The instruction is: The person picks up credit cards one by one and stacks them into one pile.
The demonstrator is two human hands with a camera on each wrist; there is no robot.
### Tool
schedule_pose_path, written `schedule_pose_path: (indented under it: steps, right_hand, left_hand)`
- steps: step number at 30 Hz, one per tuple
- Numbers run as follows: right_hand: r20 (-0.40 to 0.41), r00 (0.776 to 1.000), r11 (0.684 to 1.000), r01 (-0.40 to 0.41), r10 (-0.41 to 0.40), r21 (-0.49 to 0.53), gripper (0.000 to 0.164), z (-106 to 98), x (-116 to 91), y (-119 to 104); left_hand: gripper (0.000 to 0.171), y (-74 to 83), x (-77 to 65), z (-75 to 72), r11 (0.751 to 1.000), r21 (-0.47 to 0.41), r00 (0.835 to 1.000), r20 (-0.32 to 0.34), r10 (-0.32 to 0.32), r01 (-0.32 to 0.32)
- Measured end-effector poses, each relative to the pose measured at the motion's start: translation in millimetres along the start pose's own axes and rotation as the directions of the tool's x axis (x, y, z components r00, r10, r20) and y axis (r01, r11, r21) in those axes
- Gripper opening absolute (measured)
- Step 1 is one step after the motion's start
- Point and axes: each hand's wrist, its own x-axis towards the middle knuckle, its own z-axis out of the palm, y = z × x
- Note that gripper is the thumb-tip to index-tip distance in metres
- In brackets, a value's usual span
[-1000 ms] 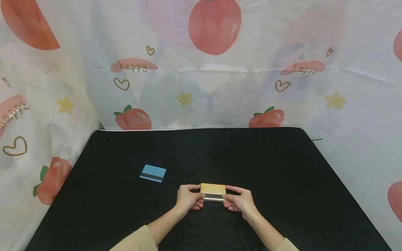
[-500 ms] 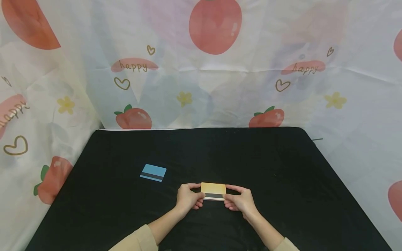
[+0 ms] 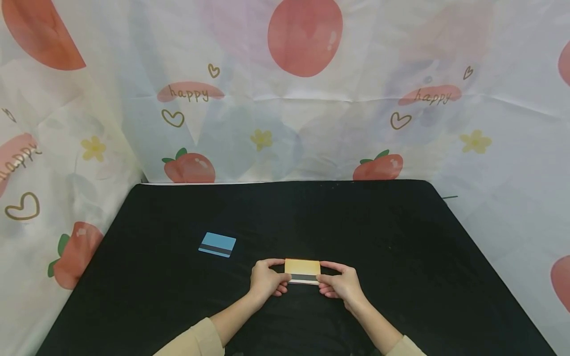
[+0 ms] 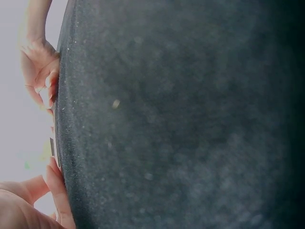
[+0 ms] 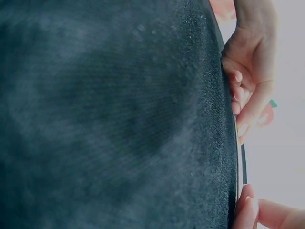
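Observation:
A yellow card (image 3: pixel 303 267) with a dark stripe and a pale lower band sits centrally in the head view, low over the table. My left hand (image 3: pixel 267 281) pinches its left side between thumb and index finger. On the opposite side, my right hand (image 3: pixel 342 283) pinches it the same way. A thin pale line shows along the card's near edge; whether a second card lies beneath, I cannot tell. The right wrist view catches the card only edge-on, as a thin strip (image 5: pixel 239 167) between both hands. Farther left lies a blue card (image 3: pixel 217 244) with a dark stripe, untouched.
Black cloth covers the table (image 3: pixel 378 222), whose back edge meets a white curtain (image 3: pixel 311 128) printed with fruit, hearts and flowers. The curtain also runs along the left and right sides. Beige sleeves (image 3: pixel 196 341) cover the forearms.

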Motion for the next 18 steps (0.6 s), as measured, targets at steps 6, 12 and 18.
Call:
schedule_pose_path:
  steps: [6, 12, 18]
  right_hand:
    - [0.006, 1.000, 1.000, -0.008, 0.007, 0.007, 0.041, -0.9, 0.2, 0.0]
    - [0.019, 1.000, 1.000, -0.018, 0.018, 0.018, 0.042, -2.4, 0.8, -0.1]
    - [0.031, 0.999, 0.999, -0.025, 0.025, 0.026, 0.039, -8.1, 0.3, -3.1]
  left_hand:
    - [0.040, -0.2, 0.4, -1.3, 0.999, -0.039, 1.000, 0.016, -0.008, 0.008]
    - [0.039, 0.9, 1.2, -2.5, 0.998, -0.058, 0.999, 0.023, -0.030, 0.031]
    - [0.039, 2.7, 2.8, -6.0, 0.990, -0.116, 0.996, 0.049, -0.078, 0.083]
